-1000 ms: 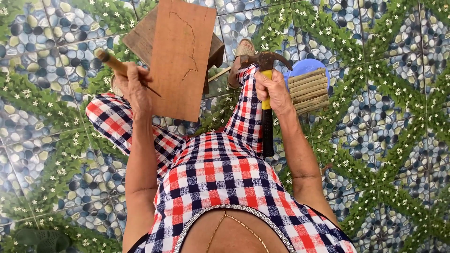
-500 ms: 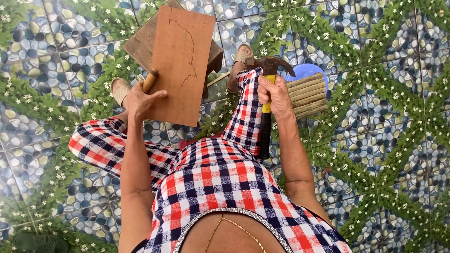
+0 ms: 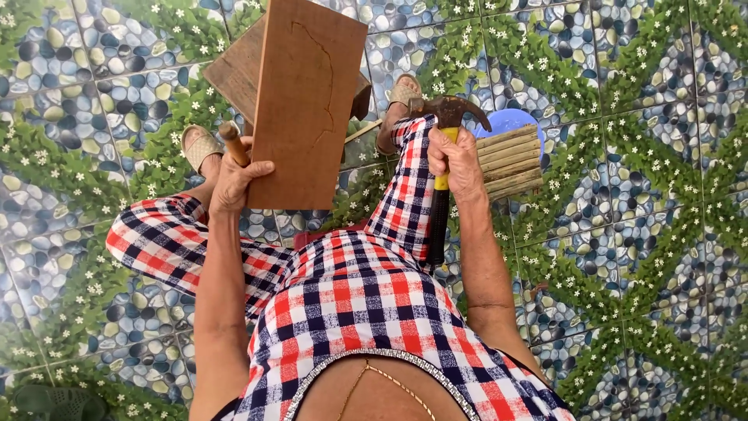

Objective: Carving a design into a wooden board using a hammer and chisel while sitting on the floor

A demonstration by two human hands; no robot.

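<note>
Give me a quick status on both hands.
Left hand holds wooden board upright, plus a wooden-handled tool. Right hand grips hammer. Nothing between them.

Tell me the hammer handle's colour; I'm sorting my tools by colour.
Yellow above, black below, on the hammer gripped by the right hand. Head view, the only one.

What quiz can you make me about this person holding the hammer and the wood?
1. True or false: the right hand holds a hammer by its yellow-and-black handle.
2. What does the left hand hold up? A) a wooden board B) a saw C) a cup
3. Fill the gap: a curved line is drawn on the ____.

Key: 1 true. 2 A, along with a wooden-handled tool whose working end is hidden. 3 board.
</note>
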